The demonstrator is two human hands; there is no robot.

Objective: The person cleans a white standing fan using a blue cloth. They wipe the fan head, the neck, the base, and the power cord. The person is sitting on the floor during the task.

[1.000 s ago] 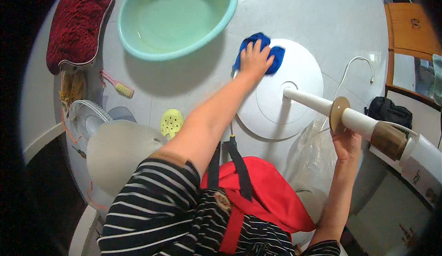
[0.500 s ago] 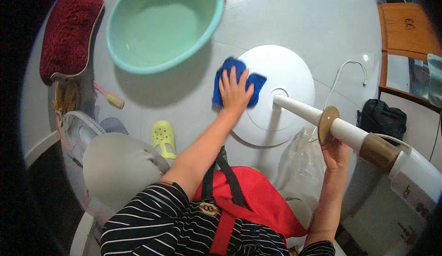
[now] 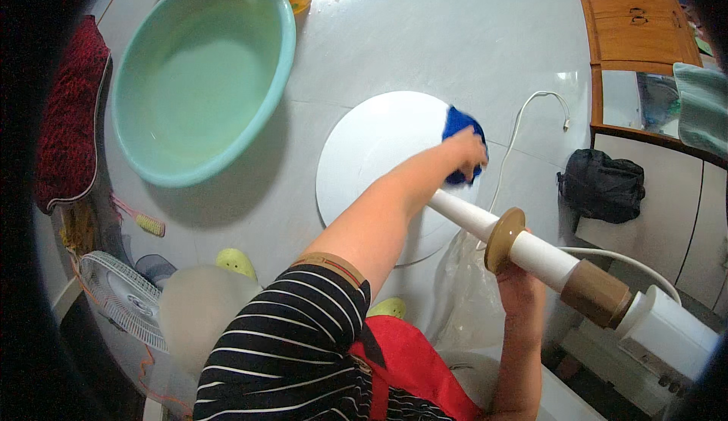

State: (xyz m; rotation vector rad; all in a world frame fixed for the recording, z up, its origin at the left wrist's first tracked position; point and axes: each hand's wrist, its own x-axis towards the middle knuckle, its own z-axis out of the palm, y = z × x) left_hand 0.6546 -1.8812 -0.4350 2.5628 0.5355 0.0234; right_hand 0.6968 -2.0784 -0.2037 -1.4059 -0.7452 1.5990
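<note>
Basin (image 3: 199,80) on floor holds clear water. L hand (image 3: 464,150) presses blue cloth (image 3: 458,124) on white base (image 3: 379,163). R hand (image 3: 519,284) grips pole (image 3: 531,250).

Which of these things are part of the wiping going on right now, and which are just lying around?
In use:
left hand
blue cloth
white round base
white pole
right hand

Lying about:
green basin
red mat
black bag
fan grille
brush
</note>
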